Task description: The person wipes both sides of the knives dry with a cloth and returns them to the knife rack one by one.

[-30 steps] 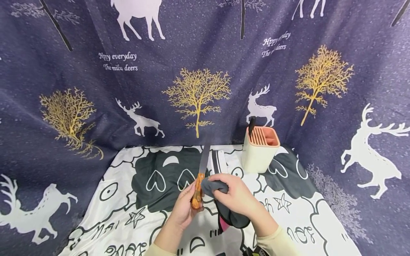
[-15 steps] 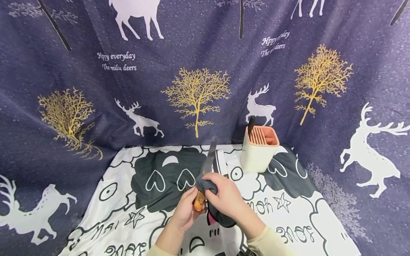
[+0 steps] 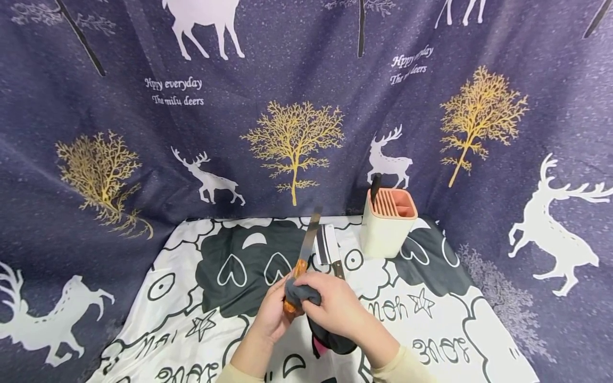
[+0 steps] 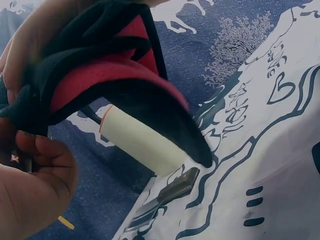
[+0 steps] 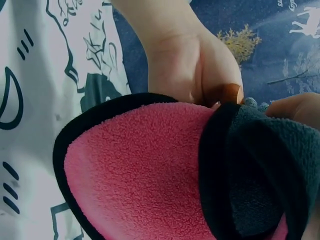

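Both forearms reach in from the near side, angled inward until the hands meet at centre. The left hand (image 3: 272, 315) is curled round the handle of an orange-handled knife (image 3: 308, 244), whose blade points far and slightly right. From the right, the right hand (image 3: 335, 304) bunches a grey-and-pink cloth (image 3: 303, 293) in its bent fingers, against that handle; the cloth's loose end hangs nearer. Just right of the blade, a cleaver (image 3: 330, 242) lies on the covered desk (image 3: 158, 324); the knife block (image 3: 388, 234) stands far right.
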The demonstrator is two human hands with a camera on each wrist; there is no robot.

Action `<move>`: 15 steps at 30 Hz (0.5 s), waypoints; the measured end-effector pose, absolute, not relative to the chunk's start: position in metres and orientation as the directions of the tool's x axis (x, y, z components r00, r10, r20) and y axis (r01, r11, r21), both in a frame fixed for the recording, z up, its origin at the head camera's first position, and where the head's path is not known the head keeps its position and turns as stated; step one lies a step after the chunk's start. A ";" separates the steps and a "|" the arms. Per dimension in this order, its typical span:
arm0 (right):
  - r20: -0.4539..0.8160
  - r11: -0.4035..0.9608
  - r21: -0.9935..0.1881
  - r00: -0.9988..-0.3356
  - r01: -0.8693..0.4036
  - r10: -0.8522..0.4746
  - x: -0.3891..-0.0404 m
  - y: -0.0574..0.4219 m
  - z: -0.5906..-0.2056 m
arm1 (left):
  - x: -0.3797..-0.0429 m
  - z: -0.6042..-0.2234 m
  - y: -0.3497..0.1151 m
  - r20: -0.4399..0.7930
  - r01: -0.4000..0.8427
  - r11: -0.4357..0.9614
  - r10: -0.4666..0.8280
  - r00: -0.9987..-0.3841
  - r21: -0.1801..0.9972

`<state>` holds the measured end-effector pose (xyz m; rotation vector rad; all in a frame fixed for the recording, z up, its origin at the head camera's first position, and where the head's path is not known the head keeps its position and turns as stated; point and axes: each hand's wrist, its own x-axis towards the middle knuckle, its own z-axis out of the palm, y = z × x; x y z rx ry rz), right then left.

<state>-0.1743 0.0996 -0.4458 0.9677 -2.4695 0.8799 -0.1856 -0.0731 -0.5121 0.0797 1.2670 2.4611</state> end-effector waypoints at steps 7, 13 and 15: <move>0.503 0.543 -0.394 -0.668 -0.742 -0.548 -0.168 0.100 -0.448 | -0.188 -0.510 -0.071 -0.122 -0.275 -0.550 0.299 -0.946 0.788; 0.489 0.525 -0.366 -0.639 -0.768 -0.594 -0.166 0.103 -0.447 | -0.189 -0.513 -0.071 -0.105 -0.250 -0.533 0.287 -0.952 0.808; 0.489 0.506 -0.365 -0.623 -0.782 -0.611 -0.166 0.105 -0.449 | -0.189 -0.514 -0.072 -0.106 -0.245 -0.512 0.286 -0.952 0.823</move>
